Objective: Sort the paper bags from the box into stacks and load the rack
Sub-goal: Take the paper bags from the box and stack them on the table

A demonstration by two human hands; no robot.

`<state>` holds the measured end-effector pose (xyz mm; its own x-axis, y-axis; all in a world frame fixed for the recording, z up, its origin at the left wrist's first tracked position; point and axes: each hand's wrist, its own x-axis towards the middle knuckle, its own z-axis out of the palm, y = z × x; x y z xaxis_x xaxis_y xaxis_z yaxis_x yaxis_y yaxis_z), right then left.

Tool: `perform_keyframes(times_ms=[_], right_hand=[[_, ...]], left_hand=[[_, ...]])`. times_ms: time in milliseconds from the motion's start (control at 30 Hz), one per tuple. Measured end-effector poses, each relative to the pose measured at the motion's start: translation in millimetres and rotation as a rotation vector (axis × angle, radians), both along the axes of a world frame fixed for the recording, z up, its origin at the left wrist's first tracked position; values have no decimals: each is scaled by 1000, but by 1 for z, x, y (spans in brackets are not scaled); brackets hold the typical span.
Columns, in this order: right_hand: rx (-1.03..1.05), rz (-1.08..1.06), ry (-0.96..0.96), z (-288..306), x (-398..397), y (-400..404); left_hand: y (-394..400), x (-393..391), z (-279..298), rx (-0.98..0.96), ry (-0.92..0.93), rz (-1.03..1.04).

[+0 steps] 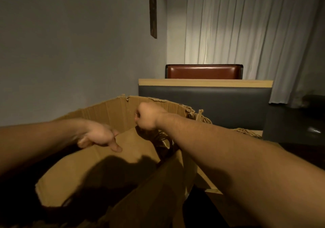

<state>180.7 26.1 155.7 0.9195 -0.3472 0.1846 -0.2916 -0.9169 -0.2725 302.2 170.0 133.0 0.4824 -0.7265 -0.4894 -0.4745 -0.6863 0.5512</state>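
Over the box [105,111], left hand [98,136] pinches a bag [105,166] edge; right hand [146,117] grips handles [163,140].

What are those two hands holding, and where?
The left hand grips the top edge of a flat paper bag in the box. The right hand is fisted around twisted bag handles.

The cardboard box [109,111] stands open at the top, so entry from above is free. Its torn walls fence the sides; paper bags [105,159] and twisted handles [163,140] fill the inside.
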Motion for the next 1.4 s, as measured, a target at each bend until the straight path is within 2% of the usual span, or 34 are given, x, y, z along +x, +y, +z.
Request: perform_keyframes(times_ms=[100,233,300,400,500,600,700,800,900,1033,1100,1233,1400], right_hand=[[26,-18,-194,14,-5,-3],[139,-110,-474,38,-20,-10],[428,-89,-463,48,-37,-8],[970,117,-433,62,-63,4],[1181,258,-576,83,-99,9],[1315,228,-622,102,-154,-2],[1318,126,-629,99,-212,-24],[1268,-26,-648,76,-265,-50],[1206,-223,-644,41,-315,-78],[862,-516,-599,-5,-374,-123],[808,-601,-562,-13,-404,-139],[787,-588,-513,-10,-439,-160],[1049,-600,-486,-44,-416,-148]], left_hand=[[14,-1,45,-181,-197,54],[57,-1,110,-553,-278,373],[74,-19,133,-788,-255,497],[75,-57,153,-1113,-103,501],[73,-103,170,-1297,-10,431],[70,-149,176,-1295,138,367],[55,-193,159,-1221,371,278],[17,-226,116,-1243,477,253],[-24,-258,60,-1229,639,326],[-59,-282,-6,-1155,638,366],[-70,-289,-24,-1123,645,375],[-81,-290,-49,-1114,631,412],[-95,-291,-67,-1076,695,397]])
